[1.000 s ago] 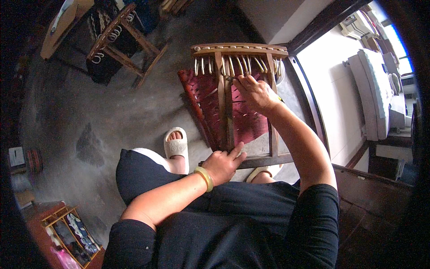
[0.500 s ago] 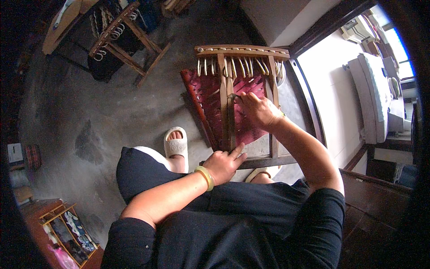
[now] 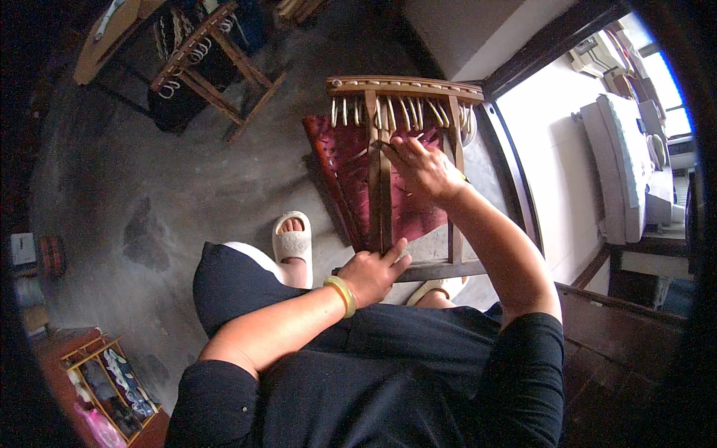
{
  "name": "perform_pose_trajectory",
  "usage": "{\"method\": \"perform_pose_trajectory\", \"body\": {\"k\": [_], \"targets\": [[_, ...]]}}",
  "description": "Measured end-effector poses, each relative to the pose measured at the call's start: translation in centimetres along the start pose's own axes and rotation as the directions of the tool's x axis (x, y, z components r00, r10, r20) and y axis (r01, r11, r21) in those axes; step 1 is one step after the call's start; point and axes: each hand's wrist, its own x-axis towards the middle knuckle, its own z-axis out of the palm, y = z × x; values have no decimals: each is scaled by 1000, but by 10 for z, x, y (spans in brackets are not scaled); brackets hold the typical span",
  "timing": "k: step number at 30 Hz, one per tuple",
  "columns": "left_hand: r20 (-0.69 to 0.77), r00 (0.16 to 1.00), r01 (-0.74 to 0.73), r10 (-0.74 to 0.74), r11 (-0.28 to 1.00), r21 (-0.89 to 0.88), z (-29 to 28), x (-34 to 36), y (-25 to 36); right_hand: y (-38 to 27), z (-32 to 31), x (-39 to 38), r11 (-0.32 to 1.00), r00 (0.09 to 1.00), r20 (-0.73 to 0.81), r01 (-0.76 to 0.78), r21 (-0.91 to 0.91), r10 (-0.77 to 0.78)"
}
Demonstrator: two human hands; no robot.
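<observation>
Many white cord loops (image 3: 405, 112) line the far rail (image 3: 407, 87) of our stool frame (image 3: 385, 196) at 1 o'clock, so that edge looks laced; near rail (image 3: 442, 271) shows none. Our left hand (image 3: 368, 277) rests there, loosely spread; right hand (image 3: 424, 168) is curled at the slats (image 3: 374, 175), can't tell on what. Concrete floor (image 3: 202, 216) spreads toward 9, dark threshold (image 3: 517, 168) crowds 2

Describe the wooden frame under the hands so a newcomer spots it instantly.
Start at the bright room on the right; just left of it is the wooden frame, left hand at its near end, right hand farther along it. The dark red panel showing through its gaps sets it apart from the similar frame at upper left.
</observation>
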Motion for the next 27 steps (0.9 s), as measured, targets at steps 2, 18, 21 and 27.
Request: {"method": "perform_pose_trajectory", "body": {"k": [2, 18, 21, 27], "targets": [[36, 999, -8, 8, 1000, -9, 0, 0, -1, 12, 9, 12, 997, 997, 19, -68, -33, 68], [66, 998, 6, -1, 997, -76, -5, 1, 0, 7, 25, 16, 994, 994, -5, -107, 23, 107], [37, 999, -5, 8, 997, -77, 0, 0, -2, 7, 26, 15, 994, 994, -31, -100, 41, 101], [45, 999, 6, -4, 999, -40, 0, -1, -1, -4, 22, 12, 973, 975, 8, -224, 49, 224]]}}
